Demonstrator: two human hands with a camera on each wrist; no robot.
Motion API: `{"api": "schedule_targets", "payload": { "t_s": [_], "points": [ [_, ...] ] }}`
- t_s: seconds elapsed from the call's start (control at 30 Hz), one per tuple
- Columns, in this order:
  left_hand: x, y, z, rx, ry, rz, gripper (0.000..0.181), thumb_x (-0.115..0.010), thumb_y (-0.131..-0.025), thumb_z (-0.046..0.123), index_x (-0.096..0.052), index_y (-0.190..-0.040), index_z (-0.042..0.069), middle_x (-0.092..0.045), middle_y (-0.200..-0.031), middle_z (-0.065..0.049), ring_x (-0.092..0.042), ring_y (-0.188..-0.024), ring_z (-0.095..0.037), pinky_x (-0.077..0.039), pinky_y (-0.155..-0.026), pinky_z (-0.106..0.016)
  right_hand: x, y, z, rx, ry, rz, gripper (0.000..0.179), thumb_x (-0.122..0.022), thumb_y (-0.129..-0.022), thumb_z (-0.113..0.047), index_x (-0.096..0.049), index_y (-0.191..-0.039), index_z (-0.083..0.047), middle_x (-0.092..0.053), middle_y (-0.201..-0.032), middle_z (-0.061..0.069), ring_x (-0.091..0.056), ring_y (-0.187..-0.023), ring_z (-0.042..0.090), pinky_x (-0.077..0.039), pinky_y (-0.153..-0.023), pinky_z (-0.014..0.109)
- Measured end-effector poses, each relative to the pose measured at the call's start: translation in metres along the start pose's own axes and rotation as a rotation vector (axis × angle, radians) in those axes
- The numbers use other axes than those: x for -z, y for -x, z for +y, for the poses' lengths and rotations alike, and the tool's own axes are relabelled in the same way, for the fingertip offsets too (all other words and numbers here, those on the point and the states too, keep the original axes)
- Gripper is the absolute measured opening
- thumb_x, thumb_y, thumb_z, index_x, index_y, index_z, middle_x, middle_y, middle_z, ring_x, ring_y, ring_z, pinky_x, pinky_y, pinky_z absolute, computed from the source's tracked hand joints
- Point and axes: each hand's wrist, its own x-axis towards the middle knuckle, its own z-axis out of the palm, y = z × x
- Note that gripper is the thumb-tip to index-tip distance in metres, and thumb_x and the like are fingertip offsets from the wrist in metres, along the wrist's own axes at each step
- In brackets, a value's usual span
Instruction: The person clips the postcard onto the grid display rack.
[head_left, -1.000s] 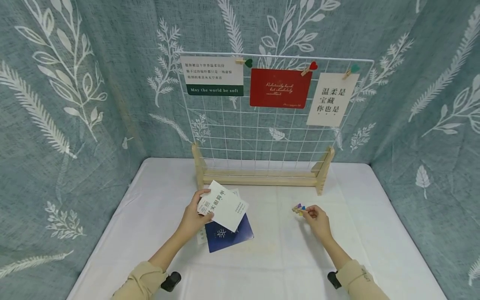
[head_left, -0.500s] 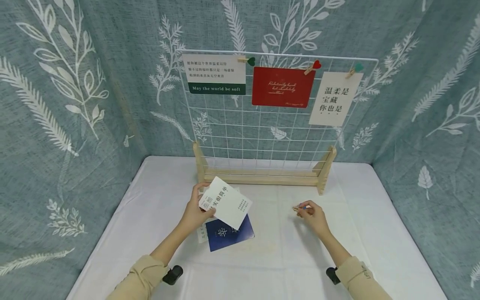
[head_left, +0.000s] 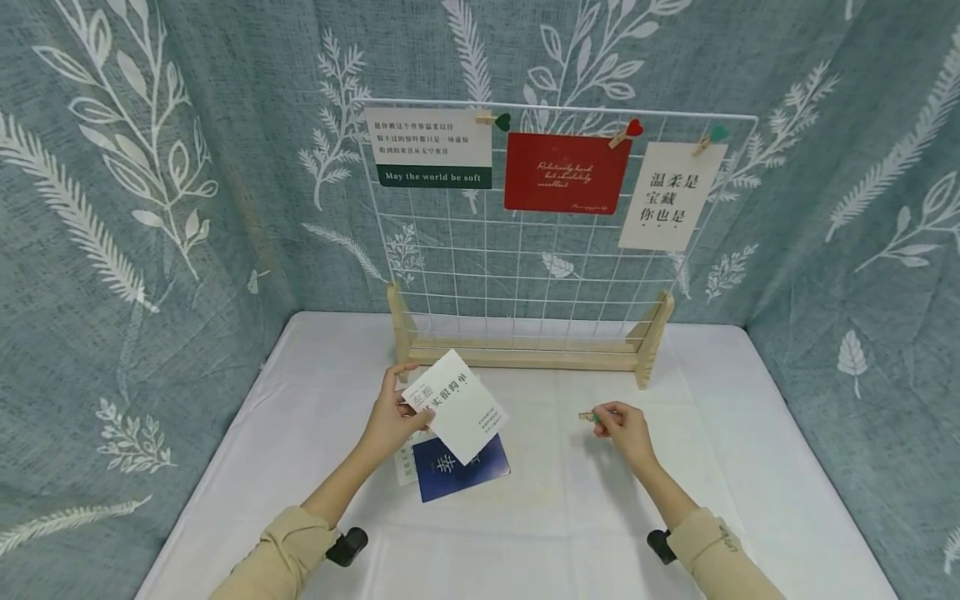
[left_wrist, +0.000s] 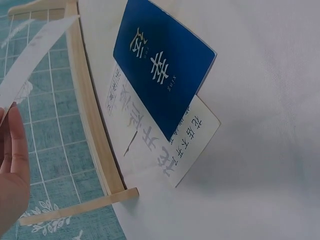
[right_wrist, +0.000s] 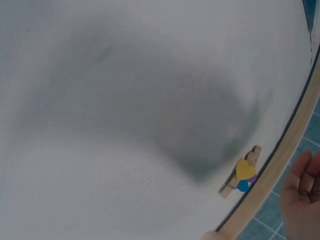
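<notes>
My left hand holds a white card with dark Chinese characters, thumb on its face. This card is tilted above a dark blue card. In the left wrist view, the blue card overlaps white printed cards on the table. My right hand pinches a small wooden clothespin with a green bit at the fingertips. The right wrist view shows more clothespins with yellow, blue and purple hearts on the tablecloth, while the pinched one is out of sight there.
Behind the cards stands a white wire grid on a wooden base. Heart clothespins hold a green-and-white card, a red card and a white card along its top. A patterned curtain surrounds the white table.
My right hand has closed in on the clothespins and now lifts one, pinched by its heart end. My left hand has moved the white card slightly right, uncovering more of the blue card.
</notes>
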Motion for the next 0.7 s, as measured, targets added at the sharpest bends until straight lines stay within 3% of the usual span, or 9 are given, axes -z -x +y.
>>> {"api": "schedule_targets", "payload": {
  "t_s": [0.23,0.37,0.43,0.53,0.7],
  "points": [
    [0.0022,-0.0017,-0.0053,-0.055,0.001,0.017,0.056,-0.056,-0.089,-0.006,-0.026,-0.135,0.005,-0.064,-0.080,-0.026,-0.057,-0.051,-0.007,-0.047,-0.051,-0.019,-0.0030,-0.0018,0.0009,0.016,-0.090,-0.008,0.020,-0.054,-0.090,0.008,-0.054,-0.102,0.024,-0.068,-0.071,0.016,-0.058,-0.055,-0.002,-0.053,-0.059,0.012],
    [0.0014,-0.0021,-0.0064,-0.088,-0.010,0.026,0.026,-0.052,-0.092,-0.004,-0.050,-0.118,-0.004,-0.063,-0.092,-0.025,-0.053,-0.053,-0.002,-0.043,-0.049,-0.015,-0.0036,-0.0008,0.0016,0.027,-0.087,-0.027,0.022,-0.055,-0.087,0.012,-0.053,-0.105,0.024,-0.068,-0.081,0.025,-0.060,-0.061,-0.002,-0.054,-0.064,0.012],
    [0.0008,-0.0025,-0.0064,-0.094,-0.035,0.035,0.018,-0.052,-0.093,-0.002,-0.060,-0.109,-0.005,-0.063,-0.102,-0.026,-0.045,-0.052,0.000,-0.037,-0.048,-0.014,-0.0034,-0.0001,-0.0005,0.036,-0.070,-0.028,0.023,-0.056,-0.086,0.012,-0.053,-0.106,0.023,-0.067,-0.084,0.027,-0.061,-0.062,-0.001,-0.054,-0.065,0.013],
    [0.0001,-0.0033,-0.0062,-0.096,-0.051,0.043,0.019,-0.051,-0.094,0.000,-0.065,-0.107,-0.006,-0.062,-0.115,-0.025,-0.034,-0.050,-0.002,-0.030,-0.046,-0.015,-0.0031,-0.0007,-0.0039,0.054,-0.033,-0.024,0.021,-0.057,-0.088,0.009,-0.055,-0.104,0.022,-0.067,-0.084,0.028,-0.061,-0.062,-0.001,-0.055,-0.066,0.015],
    [0.0008,-0.0040,-0.0060,-0.084,-0.044,0.038,0.022,-0.050,-0.095,-0.001,-0.062,-0.112,-0.008,-0.059,-0.122,-0.027,-0.025,-0.043,-0.004,-0.027,-0.044,-0.015,-0.0030,-0.0036,-0.0082,0.169,0.119,-0.027,0.019,-0.058,-0.091,-0.002,-0.060,-0.096,0.017,-0.068,-0.080,0.026,-0.064,-0.063,0.006,-0.054,-0.063,0.017]
  ]
}}
